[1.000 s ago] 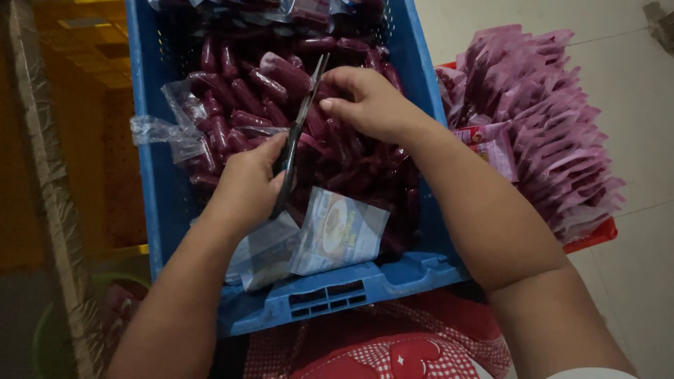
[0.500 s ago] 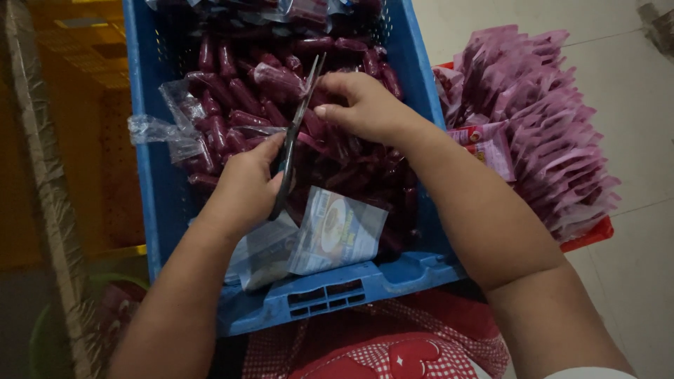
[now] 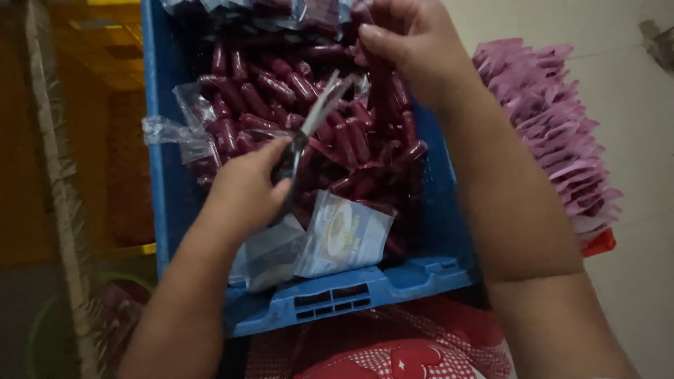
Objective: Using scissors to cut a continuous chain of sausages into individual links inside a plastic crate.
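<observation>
Your right hand [image 3: 411,42] has lifted a strip of dark-red tubes [image 3: 382,91] higher above blue crate [image 3: 351,295]; left hand [image 3: 246,189] grips scissors [image 3: 312,123], blades now parted — cut looks imminent.

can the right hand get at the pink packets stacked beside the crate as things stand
Probably yes. The right hand is lifted over the blue crate, gripping dark red tubes, so it isn't free, but nothing lies between it and the pink packets.

a stack of pink packets [image 3: 554,133] is lying to the right on a pale floor [image 3: 632,63]; a green basin [image 3: 49,337] is sitting near left; red checked cloth [image 3: 393,354] is showing nearest.
</observation>
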